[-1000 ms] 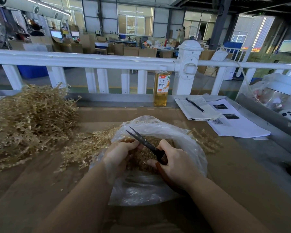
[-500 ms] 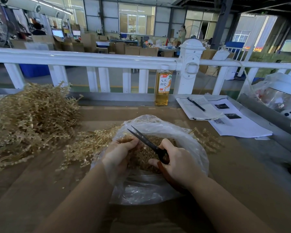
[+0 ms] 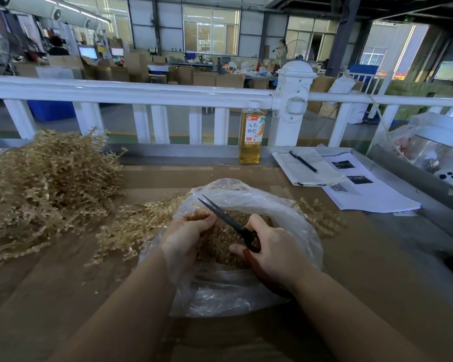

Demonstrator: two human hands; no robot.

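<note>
A clear plastic bag (image 3: 293, 212) lies open in the middle of the brown table, filled with small golden cut pieces (image 3: 220, 244). My right hand (image 3: 275, 249) grips black scissors (image 3: 220, 212) with red-brown handles; the blades point up and left over the bag. My left hand (image 3: 186, 233) pinches a small golden sprig at the bag's mouth, right beside the blades. Loose golden plastic sprigs (image 3: 134, 226) lie just left of the bag.
A big heap of golden sprigs (image 3: 42, 184) fills the table's left side. A bottle of amber drink (image 3: 250, 137) stands at the far edge by a white railing (image 3: 131, 92). Papers with a pen (image 3: 304, 163) lie at the right, beside clear bags (image 3: 426, 147).
Both hands stay over the bag with only slight shifts. The scissor blades look a little more closed than a second ago.
</note>
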